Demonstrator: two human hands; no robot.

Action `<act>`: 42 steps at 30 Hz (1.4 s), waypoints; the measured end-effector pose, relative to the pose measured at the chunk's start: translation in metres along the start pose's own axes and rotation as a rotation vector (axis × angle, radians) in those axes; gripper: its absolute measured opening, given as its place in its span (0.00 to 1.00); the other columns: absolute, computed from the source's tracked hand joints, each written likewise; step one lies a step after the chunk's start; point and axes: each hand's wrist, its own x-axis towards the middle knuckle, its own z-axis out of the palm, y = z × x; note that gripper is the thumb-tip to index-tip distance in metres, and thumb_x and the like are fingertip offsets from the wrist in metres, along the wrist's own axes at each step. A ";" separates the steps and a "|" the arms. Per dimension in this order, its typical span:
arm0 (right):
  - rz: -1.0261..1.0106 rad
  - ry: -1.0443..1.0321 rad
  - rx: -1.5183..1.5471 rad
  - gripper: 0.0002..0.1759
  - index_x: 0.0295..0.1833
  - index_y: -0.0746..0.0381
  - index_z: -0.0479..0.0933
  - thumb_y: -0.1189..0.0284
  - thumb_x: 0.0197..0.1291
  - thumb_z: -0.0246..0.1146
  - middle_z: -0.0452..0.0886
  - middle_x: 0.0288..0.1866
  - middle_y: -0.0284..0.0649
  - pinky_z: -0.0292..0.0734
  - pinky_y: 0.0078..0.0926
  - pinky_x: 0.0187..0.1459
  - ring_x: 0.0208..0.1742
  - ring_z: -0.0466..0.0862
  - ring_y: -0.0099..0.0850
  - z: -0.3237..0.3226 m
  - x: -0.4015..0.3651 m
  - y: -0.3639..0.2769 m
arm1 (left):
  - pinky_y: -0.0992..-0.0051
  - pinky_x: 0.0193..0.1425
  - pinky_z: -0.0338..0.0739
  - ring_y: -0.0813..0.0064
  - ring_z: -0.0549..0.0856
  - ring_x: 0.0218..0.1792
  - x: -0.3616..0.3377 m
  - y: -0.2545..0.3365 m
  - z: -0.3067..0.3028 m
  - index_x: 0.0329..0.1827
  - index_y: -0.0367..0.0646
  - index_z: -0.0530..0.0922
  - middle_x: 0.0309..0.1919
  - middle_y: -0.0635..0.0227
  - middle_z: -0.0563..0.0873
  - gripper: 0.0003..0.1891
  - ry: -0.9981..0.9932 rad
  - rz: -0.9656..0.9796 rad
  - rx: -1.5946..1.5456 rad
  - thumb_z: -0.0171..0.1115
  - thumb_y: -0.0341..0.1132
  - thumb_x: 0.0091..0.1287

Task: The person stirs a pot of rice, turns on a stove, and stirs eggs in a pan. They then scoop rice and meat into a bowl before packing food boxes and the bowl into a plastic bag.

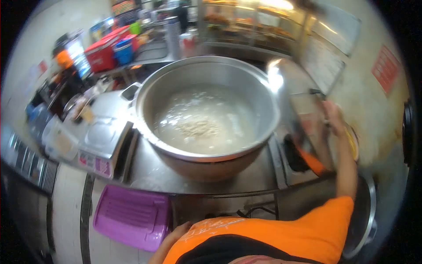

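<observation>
A large metal pot (206, 154) stands on the steel counter, holding cloudy liquid with a pale, grainy mass (200, 128) in it. To the right of the pot, my right hand (335, 118) is raised near the wall, by a dark fitting (317, 92); its fingers are blurred and look bent around something I cannot make out. Low in the view, my left hand (182, 229) hangs beside the orange shirt, close to the purple lid below the counter. Its fingers are mostly hidden.
Below the counter at left is a purple lidded box (132, 215). A scale-like metal appliance (103, 136) and a clear container (59, 137) stand left of the pot. Behind are a red box (102, 53), a blue bucket (124, 52) and stacked cups (172, 37). Another large pot (372, 207) is at lower right.
</observation>
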 end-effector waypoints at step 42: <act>-1.219 -0.230 0.333 0.24 0.38 0.66 0.76 0.52 0.60 0.53 0.80 0.30 0.49 0.72 0.37 0.38 0.33 0.80 0.45 0.492 -0.270 -0.545 | 0.80 0.29 0.72 0.79 0.78 0.26 -0.187 -0.184 0.020 0.35 0.38 0.74 0.26 0.67 0.80 0.12 1.136 -0.080 -1.012 0.50 0.39 0.65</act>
